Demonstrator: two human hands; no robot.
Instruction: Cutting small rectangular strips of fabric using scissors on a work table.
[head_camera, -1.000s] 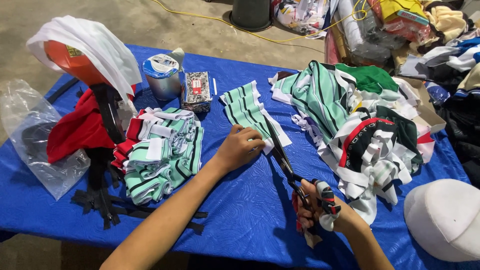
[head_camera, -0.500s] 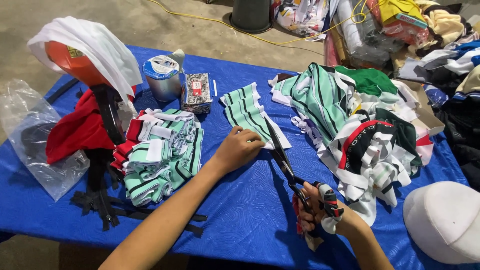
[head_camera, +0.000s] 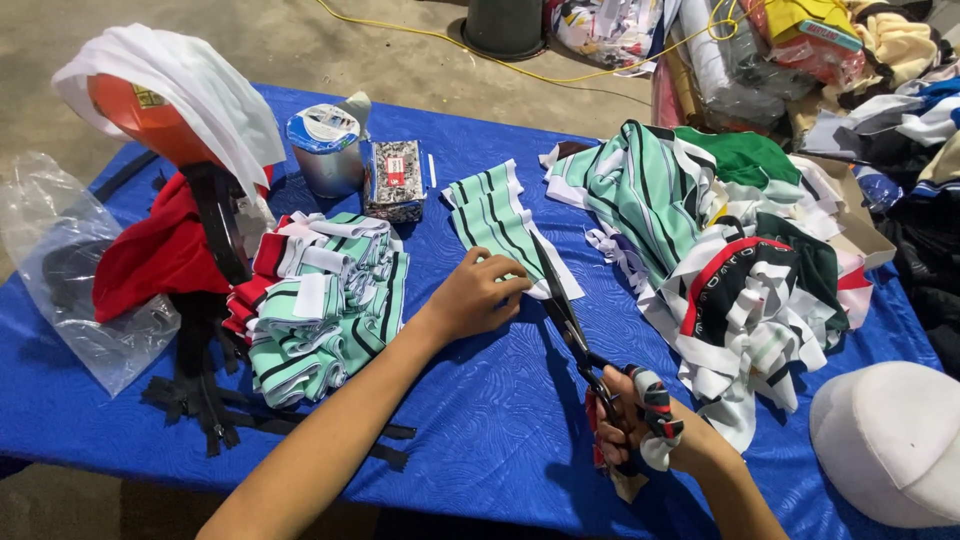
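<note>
A green, white and black striped fabric strip (head_camera: 495, 215) lies flat on the blue table cover (head_camera: 470, 400). My left hand (head_camera: 478, 295) presses down on its near end with curled fingers. My right hand (head_camera: 640, 425), a finger wrapped in striped cloth, grips the handles of long dark scissors (head_camera: 565, 310). The blades run along the strip's right edge, pointing away from me.
A stack of cut striped pieces (head_camera: 325, 300) lies left of my arm, with black zippers (head_camera: 205, 400) and a clear plastic bag (head_camera: 60, 270). A metal tin (head_camera: 325, 150) and small box (head_camera: 395, 178) stand behind. A heap of fabric (head_camera: 720, 250) fills the right; a white cap (head_camera: 895, 440) lies near right.
The scissor blades have closed a little along the strip's edge. My left hand stays pressed on the fabric.
</note>
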